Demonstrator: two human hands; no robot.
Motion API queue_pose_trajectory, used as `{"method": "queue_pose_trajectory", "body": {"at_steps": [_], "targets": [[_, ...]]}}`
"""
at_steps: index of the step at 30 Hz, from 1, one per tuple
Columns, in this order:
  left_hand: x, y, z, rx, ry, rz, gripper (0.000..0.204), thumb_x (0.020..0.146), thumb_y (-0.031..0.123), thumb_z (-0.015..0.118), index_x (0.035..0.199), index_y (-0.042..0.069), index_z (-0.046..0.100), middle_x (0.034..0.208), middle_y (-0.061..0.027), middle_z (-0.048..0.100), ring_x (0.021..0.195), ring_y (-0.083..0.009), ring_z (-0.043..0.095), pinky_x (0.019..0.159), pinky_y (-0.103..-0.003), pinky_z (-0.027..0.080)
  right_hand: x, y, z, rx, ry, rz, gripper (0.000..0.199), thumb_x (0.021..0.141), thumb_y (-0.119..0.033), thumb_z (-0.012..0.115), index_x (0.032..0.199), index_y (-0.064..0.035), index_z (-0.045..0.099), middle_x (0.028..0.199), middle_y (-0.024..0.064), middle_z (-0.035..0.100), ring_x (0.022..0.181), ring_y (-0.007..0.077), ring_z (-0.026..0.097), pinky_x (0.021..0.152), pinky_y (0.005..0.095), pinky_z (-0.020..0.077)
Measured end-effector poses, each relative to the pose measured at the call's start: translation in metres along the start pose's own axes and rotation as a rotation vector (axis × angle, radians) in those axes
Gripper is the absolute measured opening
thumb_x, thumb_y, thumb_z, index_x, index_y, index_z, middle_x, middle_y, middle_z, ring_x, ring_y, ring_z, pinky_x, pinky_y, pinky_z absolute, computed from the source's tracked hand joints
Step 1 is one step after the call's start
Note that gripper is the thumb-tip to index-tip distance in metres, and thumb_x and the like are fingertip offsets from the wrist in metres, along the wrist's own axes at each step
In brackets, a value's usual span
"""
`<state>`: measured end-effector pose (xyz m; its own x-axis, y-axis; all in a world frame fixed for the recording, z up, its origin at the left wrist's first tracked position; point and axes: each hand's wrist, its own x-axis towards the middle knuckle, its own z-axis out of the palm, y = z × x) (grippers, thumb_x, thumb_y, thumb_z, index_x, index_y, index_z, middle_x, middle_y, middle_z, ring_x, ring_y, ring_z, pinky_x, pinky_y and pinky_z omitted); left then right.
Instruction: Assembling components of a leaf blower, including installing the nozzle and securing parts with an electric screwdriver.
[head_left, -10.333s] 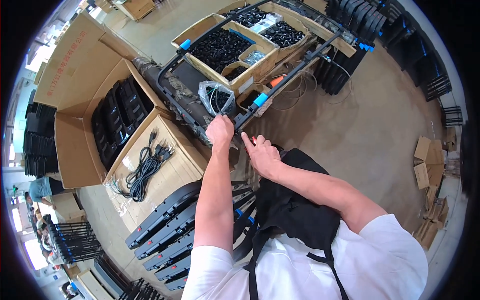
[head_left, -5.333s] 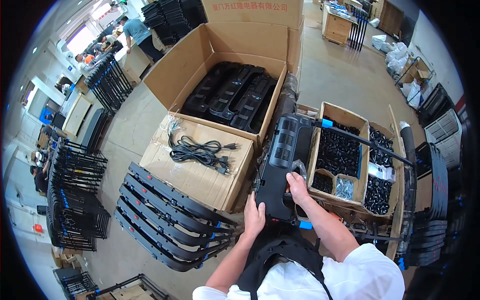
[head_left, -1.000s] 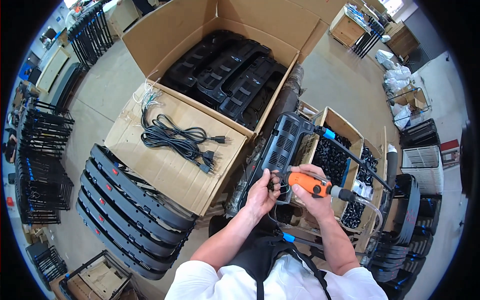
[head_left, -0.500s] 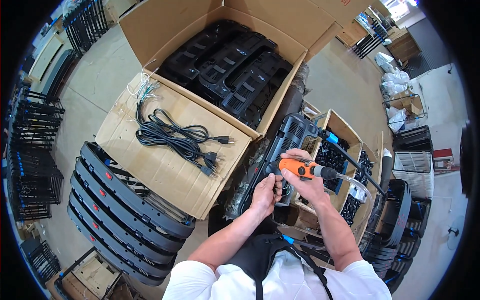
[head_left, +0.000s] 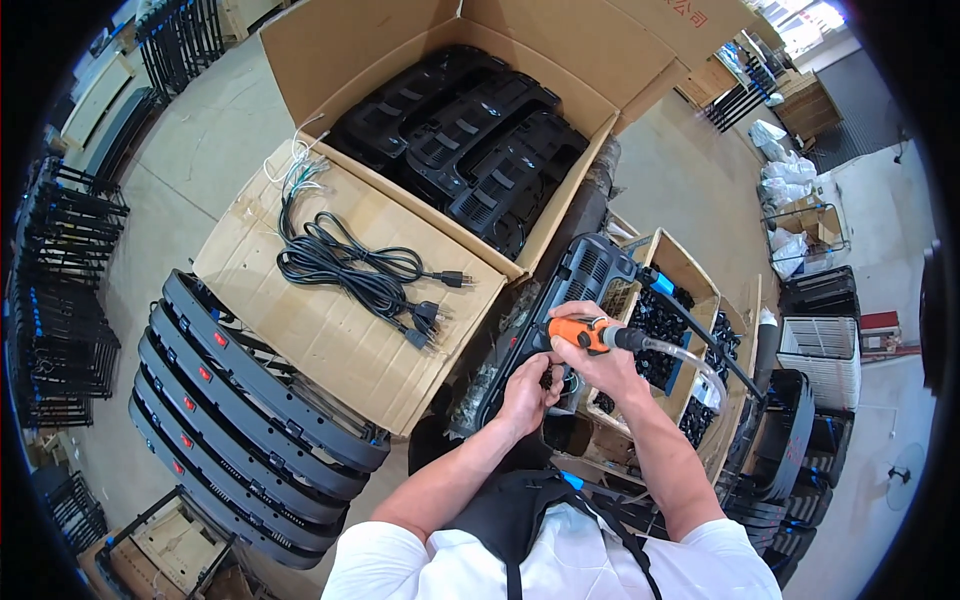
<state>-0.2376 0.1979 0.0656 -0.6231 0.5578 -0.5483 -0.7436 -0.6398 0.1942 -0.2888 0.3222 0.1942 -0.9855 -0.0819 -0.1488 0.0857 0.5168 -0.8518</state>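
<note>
My right hand is wrapped round an orange power screwdriver with a dark rear end and a clear hose trailing from it. The tool's front end points left, over a long black plastic housing with vent slots that lies slantwise before me. My left hand is closed beside the housing's near part, just below the tool's front. Small dark pieces seem to show among its curled fingers, too small to name. The screwdriver's tip is hard to make out against the black plastic.
Wooden bins of small black parts stand to the right. A large carton of black housings sits ahead. Coiled black power cords lie on a flat cardboard box at left, above stacked curved grey-black parts.
The screwdriver and my right hand have shifted slightly left over the housing. My left hand stays closed in nearly the same place. The whole view has turned a little.
</note>
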Motion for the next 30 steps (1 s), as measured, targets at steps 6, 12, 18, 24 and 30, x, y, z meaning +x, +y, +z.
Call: {"method": "queue_pose_trajectory", "body": {"at_steps": [6, 12, 18, 24, 30], "targets": [[0.001, -0.007, -0.008, 0.103, -0.092, 0.058, 0.026, 0.113, 0.028, 0.05, 0.118, 0.007, 0.065, 0.09, 0.0013, 0.064, 0.073, -0.0086, 0.056, 0.06, -0.024, 0.043, 0.0, 0.011, 0.002, 0.023, 0.027, -0.086, 0.037, 0.087, -0.01, 0.078, 0.122, -0.0082, 0.07, 0.105, 0.0043, 0.073, 0.091, 0.012, 0.068, 0.084, 0.0293, 0.0565], [0.001, -0.006, -0.006, 0.159, -0.169, 0.051, 0.018, 0.109, 0.024, 0.062, 0.103, 0.008, 0.069, 0.09, 0.0012, 0.067, 0.076, -0.0087, 0.061, 0.062, -0.025, 0.047, -0.002, 0.019, 0.002, 0.063, 0.016, -0.052, 0.037, 0.087, -0.006, 0.078, 0.123, -0.0055, 0.068, 0.115, 0.0056, 0.071, 0.1, 0.0128, 0.067, 0.09, 0.0292, 0.0557], [0.0, -0.01, -0.005, 0.241, -0.172, 0.107, 0.023, 0.108, 0.025, 0.063, 0.115, 0.006, 0.072, 0.089, 0.0009, 0.07, 0.073, -0.007, 0.062, 0.059, -0.023, 0.048, -0.017, 0.018, 0.005, 0.168, 0.097, -0.117, 0.05, 0.089, -0.007, 0.077, 0.136, -0.0035, 0.059, 0.125, 0.0102, 0.071, 0.111, 0.0159, 0.067, 0.099, 0.0325, 0.0541], [-0.013, -0.018, 0.003, 0.251, -0.118, 0.142, 0.032, 0.113, 0.027, 0.053, 0.129, 0.003, 0.068, 0.096, -0.0006, 0.071, 0.073, -0.0075, 0.063, 0.061, -0.022, 0.05, -0.08, 0.006, -0.017, 0.377, 0.242, -0.094, 0.052, 0.088, -0.002, 0.077, 0.136, -0.0009, 0.057, 0.127, 0.0151, 0.07, 0.116, 0.0212, 0.067, 0.104, 0.0368, 0.054], [-0.037, -0.036, 0.002, 0.385, -0.081, 0.214, 0.02, 0.109, 0.026, 0.06, 0.116, 0.007, 0.065, 0.084, 0.0018, 0.066, 0.066, -0.0077, 0.058, 0.055, -0.021, 0.043, -0.147, 0.016, -0.028, 0.466, 0.302, -0.128, 0.053, 0.087, -0.001, 0.077, 0.135, -0.0008, 0.057, 0.126, 0.0158, 0.07, 0.117, 0.022, 0.067, 0.106, 0.0372, 0.0531]]}}
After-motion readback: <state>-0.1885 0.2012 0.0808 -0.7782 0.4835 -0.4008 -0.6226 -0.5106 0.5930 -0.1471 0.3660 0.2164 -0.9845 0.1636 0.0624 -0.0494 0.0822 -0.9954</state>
